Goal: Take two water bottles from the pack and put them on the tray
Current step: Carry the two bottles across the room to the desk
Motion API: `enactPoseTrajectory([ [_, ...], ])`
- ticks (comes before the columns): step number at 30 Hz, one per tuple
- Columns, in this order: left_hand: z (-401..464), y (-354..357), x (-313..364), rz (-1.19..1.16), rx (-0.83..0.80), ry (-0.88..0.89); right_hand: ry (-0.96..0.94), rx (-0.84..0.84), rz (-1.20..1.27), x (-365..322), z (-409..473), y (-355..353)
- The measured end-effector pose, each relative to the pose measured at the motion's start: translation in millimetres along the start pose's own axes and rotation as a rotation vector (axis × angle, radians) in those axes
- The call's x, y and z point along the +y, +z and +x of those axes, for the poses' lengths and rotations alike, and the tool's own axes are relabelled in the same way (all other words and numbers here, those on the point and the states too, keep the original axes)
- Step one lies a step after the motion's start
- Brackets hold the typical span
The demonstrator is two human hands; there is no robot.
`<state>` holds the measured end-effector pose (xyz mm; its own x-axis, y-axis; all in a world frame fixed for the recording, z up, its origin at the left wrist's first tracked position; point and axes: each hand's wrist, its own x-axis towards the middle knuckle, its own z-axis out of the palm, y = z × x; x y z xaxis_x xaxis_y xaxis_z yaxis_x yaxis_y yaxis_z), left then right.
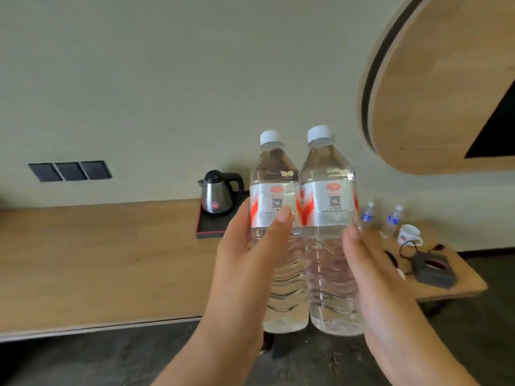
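Note:
Two clear water bottles with white caps and red-and-silver labels are held upright side by side in front of me, touching each other. My left hand [250, 252] grips the left bottle [274, 190] around its middle. My right hand [373, 271] grips the right bottle [326, 190] the same way. Both bottles hang in the air above the floor, in front of the wooden counter. The dark tray [207, 228] with a red rim lies on the counter just behind my left hand, and its right part is hidden by the bottles. The pack is out of view.
A steel kettle [218, 195] with a black handle stands on the tray's far side. To the right on the wooden counter [97, 254] are two small blue-labelled bottles [367, 215], a white cup [408, 235] and a dark box [433, 270] with a cable. A rounded wooden panel [446, 79] hangs upper right.

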<state>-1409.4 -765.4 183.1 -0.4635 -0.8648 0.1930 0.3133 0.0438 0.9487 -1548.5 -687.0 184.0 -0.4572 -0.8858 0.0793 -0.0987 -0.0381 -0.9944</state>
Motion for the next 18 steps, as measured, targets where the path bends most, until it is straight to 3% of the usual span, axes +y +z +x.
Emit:
enactPoseTrajectory([
  [2,20,-18,-5,0.025,0.057,0.004,0.081,-0.057,-0.006,6,31,17],
  [6,69,-61,-19,0.077,0.072,-0.041,0.051,-0.210,-0.073,25,85,29],
  [11,145,-117,-40,0.178,-0.054,-0.016,0.005,-0.327,-0.110,38,174,50],
  [18,226,-180,-113,0.470,-0.059,-0.190,0.143,-0.336,-0.355,97,260,74],
])
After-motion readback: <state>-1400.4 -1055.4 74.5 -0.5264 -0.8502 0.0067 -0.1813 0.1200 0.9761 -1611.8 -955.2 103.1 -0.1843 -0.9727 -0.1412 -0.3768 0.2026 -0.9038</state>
